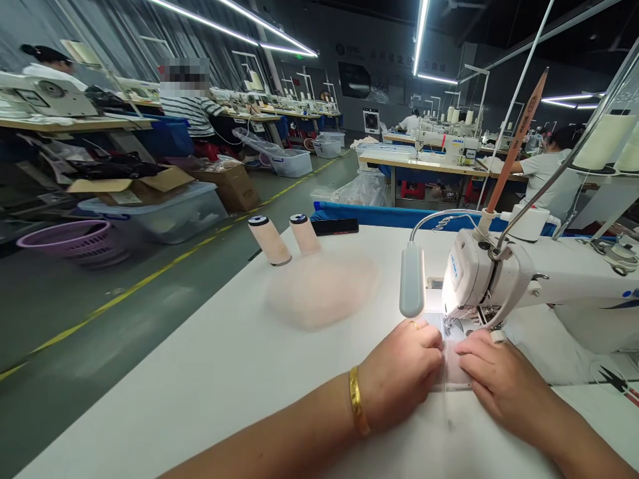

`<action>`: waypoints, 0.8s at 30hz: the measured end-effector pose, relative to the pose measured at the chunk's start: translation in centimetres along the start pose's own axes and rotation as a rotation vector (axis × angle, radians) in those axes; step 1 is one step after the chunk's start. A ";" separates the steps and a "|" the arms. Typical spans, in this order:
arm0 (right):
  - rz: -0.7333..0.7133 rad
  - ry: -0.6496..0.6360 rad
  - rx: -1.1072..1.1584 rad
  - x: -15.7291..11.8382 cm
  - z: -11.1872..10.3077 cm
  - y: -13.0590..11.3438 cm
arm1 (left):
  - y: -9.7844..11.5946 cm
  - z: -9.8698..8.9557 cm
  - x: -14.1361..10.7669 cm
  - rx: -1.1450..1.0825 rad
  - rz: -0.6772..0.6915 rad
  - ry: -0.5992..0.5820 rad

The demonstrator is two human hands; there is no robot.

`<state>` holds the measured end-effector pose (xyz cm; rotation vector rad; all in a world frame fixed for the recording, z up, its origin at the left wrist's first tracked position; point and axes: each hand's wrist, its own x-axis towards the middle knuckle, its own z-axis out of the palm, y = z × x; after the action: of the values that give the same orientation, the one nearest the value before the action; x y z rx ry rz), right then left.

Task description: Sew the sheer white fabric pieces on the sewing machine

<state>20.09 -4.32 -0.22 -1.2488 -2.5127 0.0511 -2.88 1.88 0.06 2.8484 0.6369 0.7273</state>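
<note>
A white sewing machine (469, 273) stands on the right, its lamp shining on the needle area. Just in front of the presser foot (448, 326) lies a thin, pale, nearly see-through piece of fabric (452, 366). My left hand (402, 372), with a gold bangle at the wrist, is closed at the fabric's left edge, fingers curled together. On the other side, my right hand (506, 379) has its fingers bent and pressed on the fabric's right edge. What lies under the fingertips is hidden. A blurred, pale pink sheer heap (322, 289) rests on the table to the left.
Two thread cones (269, 241) and a dark flat box (337, 227) sit at the table's far edge. A grey lamp head (412, 279) hangs left of the needle. Red-handled snips (619, 384) lie at right. Other people work at machines farther off.
</note>
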 end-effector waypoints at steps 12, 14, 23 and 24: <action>0.058 -0.004 -0.044 0.2 -0.2 0.0 | 0.5 0.1 -0.3 -0.011 0.005 -0.004; 0.059 0.002 -0.060 0.2 -0.1 0.2 | 0.4 0.2 -0.2 -0.011 0.006 0.002; 0.050 0.027 -0.104 0.0 -0.3 0.3 | 0.3 0.5 -0.2 0.000 0.007 0.017; 0.020 0.012 -0.076 0.0 -0.4 0.2 | 0.4 0.4 -0.3 -0.009 0.012 0.013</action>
<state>20.33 -4.24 0.17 -1.2991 -2.5133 -0.0476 -2.79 1.41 -0.38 2.8436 0.6174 0.7498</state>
